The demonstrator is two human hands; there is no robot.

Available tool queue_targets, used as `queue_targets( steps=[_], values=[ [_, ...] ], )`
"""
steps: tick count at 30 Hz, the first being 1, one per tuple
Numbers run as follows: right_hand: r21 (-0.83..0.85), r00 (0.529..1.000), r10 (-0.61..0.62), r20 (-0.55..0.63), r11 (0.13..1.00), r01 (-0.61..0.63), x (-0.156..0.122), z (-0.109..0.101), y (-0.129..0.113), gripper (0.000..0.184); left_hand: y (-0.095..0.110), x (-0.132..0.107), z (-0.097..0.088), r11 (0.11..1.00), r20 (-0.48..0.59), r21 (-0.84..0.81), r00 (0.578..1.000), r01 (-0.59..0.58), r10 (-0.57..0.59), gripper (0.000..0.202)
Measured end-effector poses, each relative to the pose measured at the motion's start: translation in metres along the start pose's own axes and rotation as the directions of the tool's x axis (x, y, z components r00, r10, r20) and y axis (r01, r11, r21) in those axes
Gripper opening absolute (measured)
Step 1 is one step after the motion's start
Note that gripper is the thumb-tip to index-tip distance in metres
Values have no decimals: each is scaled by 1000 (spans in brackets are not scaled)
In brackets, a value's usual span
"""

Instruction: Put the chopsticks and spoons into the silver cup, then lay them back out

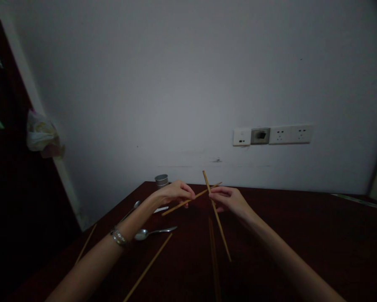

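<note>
Chopsticks (220,226) cross between left hand (176,193) and right hand (233,201), each pinching one.

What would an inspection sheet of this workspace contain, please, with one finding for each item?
Surface: dark red table, standing by a pale wall.
Job's things: first stick and second stick, both held; they cross in this view, contact unclear.
Clutter: near spoon, far spoon, metal cup, a partly hidden white item, a central stick and a leftmost stick.
Hands: left hand pinches the first stick; right hand pinches the second.
Cables: nothing seen.
Surroundings: wall sockets; plastic bag at far left.
</note>
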State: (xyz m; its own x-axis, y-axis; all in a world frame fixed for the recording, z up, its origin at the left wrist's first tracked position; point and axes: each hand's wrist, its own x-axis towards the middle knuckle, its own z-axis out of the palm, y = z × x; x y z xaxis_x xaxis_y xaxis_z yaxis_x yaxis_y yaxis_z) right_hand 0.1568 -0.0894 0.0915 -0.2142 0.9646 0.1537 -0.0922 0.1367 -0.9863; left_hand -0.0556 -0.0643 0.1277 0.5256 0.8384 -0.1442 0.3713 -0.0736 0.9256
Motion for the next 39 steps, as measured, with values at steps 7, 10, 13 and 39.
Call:
queue_targets(
  steps=[7,10,13,39],
  values=[
    [-63,998,-20,-60,998,16,-7,-2,-21,29,9,-4,-4,998,109,59,993,33,-39,14],
    [-165,991,-91,-100,984,74,-9,-10,-33,26,15,-2,-6,994,191,93,979,53,-70,14],
    [-201,988,-128,-90,974,108,-6,-17,-32,23,24,-2,-4,988,281,131,953,80,-114,15],
    [-114,967,47,250,993,-19,-8,10,0,30,53,2,-11,961,515,275,843,9,-155,32]
  ],
)
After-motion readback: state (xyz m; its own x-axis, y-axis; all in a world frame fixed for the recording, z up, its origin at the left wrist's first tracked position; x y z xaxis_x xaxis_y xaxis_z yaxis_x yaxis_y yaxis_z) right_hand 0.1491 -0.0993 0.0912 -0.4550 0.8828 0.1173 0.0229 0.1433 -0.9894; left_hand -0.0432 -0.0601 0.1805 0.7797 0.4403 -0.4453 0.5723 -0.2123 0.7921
